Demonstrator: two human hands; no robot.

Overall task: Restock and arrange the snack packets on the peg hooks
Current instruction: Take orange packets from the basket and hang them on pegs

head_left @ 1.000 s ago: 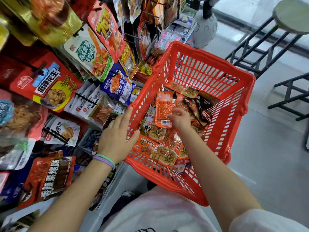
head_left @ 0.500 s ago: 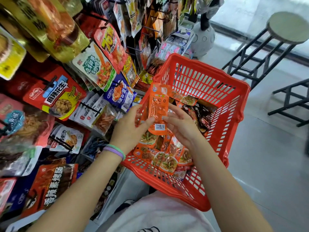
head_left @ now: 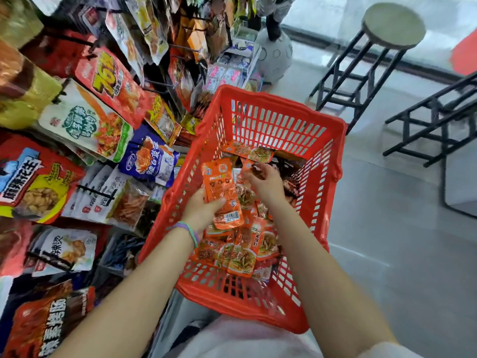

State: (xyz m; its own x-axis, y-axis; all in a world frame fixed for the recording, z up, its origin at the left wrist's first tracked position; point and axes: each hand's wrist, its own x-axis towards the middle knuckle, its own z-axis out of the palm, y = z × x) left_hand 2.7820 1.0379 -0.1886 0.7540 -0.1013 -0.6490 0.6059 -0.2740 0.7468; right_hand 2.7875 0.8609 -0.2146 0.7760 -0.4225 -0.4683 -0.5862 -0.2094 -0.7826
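A red plastic basket (head_left: 271, 98) sits in front of me, holding several orange snack packets (head_left: 242, 257). My left hand (head_left: 202, 211) is over the basket's left side and grips one orange packet (head_left: 223, 192) upright by its lower half. Deeper in the basket, my right hand (head_left: 267, 183) has its fingers curled on a blurred orange packet (head_left: 246, 171) among the loose ones. The peg hook display (head_left: 85, 187) fills the left, hung with many snack bags.
The basket's left wall touches the hanging bags (head_left: 149, 161). A round stool (head_left: 393, 24) with black legs and a black metal frame (head_left: 438, 120) stand on the grey floor to the right. A pale round object (head_left: 275, 56) stands beyond the basket.
The orange packet went from my right hand to my left hand, which left the basket rim. My right hand then let go and moved back down into the basket.
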